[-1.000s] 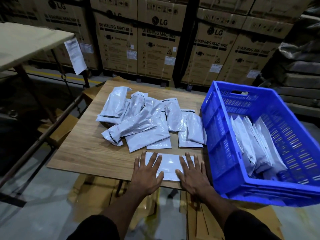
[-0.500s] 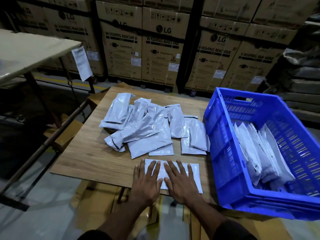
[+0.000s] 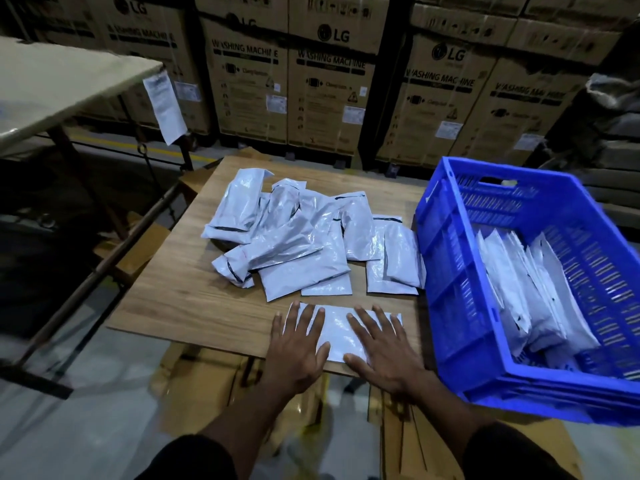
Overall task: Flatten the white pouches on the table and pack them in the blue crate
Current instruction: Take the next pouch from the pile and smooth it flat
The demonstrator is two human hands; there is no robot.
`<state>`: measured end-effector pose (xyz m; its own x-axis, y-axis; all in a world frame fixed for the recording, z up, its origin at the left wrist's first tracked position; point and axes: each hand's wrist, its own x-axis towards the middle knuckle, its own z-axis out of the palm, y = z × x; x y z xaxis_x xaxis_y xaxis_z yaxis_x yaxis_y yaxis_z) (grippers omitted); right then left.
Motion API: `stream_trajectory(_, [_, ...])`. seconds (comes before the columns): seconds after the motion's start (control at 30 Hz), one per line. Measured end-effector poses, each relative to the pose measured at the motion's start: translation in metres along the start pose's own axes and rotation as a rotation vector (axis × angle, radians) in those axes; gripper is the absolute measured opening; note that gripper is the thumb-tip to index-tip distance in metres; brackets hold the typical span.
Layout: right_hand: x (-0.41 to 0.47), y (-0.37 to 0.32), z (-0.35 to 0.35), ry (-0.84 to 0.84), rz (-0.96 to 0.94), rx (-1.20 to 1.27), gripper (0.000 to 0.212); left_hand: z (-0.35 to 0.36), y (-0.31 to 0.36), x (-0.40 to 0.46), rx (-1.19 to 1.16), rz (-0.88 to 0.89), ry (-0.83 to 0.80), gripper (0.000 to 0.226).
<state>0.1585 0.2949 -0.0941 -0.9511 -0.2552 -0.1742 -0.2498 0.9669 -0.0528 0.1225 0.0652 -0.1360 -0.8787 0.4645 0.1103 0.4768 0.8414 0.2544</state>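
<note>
cartons (image 3: 329, 81) printed "LG", "WASHING MACHINE"

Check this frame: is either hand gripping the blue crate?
No: the left hand and right hand both lie flat, fingers spread, on one white pouch, apart from the blue crate.

bench (image 3: 180, 299), centre frame: wood-grain top, matt, smooth. white pouches (image 3: 298, 244) heaped mid-frame: thin plastic film, glossy, crinkled, catching light. flattened pouch (image 3: 337, 327) at the near edge: same film, smoother, a soft sheen. blue crate (image 3: 453, 271), right: moulded plastic, slightly glossy, slotted walls. boxes (image 3: 329, 91) across the top: brown corrugated cardboard, matt, with paper labels. paper sheet (image 3: 165, 107), upper left: thin, matt. floor (image 3: 69, 427), lower left: smooth, dull shine.
</note>
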Motion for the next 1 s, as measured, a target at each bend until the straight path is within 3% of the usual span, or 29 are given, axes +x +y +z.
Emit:
stream_trajectory(0.1, [-0.011, 0.004, -0.007, 0.056, -0.096, 0.024, 0.077, -0.001, -0.008, 0.004, 0.015, 0.016, -0.028, 0.065])
stream_trajectory(0.23, [-0.024, 0.001, -0.001, 0.168, -0.156, -0.065, 0.033, -0.007, -0.013, 0.009, 0.041, 0.02, -0.109, 0.071])
stream_trajectory(0.33, [-0.018, -0.003, 0.002, 0.219, -0.12, -0.065, 0.016, -0.009, -0.011, 0.005, 0.044, 0.006, -0.094, 0.086])
stream_trajectory(0.47, [-0.009, -0.005, -0.012, 0.333, -0.096, 0.114, 0.021, -0.015, -0.009, 0.002, 0.167, 0.089, -0.029, 0.086])
stream_trajectory(0.53, [-0.012, -0.006, -0.019, 0.346, -0.174, 0.023, 0.022, -0.023, -0.009, 0.006, 0.199, 0.058, 0.009, 0.079])
stream_trajectory(0.63, [-0.021, -0.011, -0.029, 0.281, -0.425, -0.259, 0.06, -0.035, -0.01, 0.01, 0.227, 0.042, 0.055, 0.074])
stream_trajectory(0.7, [-0.022, -0.012, -0.032, 0.345, -0.566, -0.331, 0.049, -0.04, -0.014, 0.011, 0.249, 0.075, 0.082, 0.072])
stream_trajectory(0.83, [-0.004, -0.012, -0.04, 0.461, -0.554, -0.348, 0.021, -0.044, -0.02, 0.014, 0.256, 0.076, 0.054, 0.069])
stream_trajectory(0.93, [0.007, -0.016, -0.054, 0.442, -0.63, -0.228, 0.023, -0.049, -0.022, 0.011, 0.268, 0.06, 0.059, 0.065])
stream_trajectory(1.0, [0.011, -0.014, -0.066, 0.406, -0.566, -0.079, 0.022, -0.056, -0.02, 0.008, 0.28, 0.043, 0.146, 0.066])
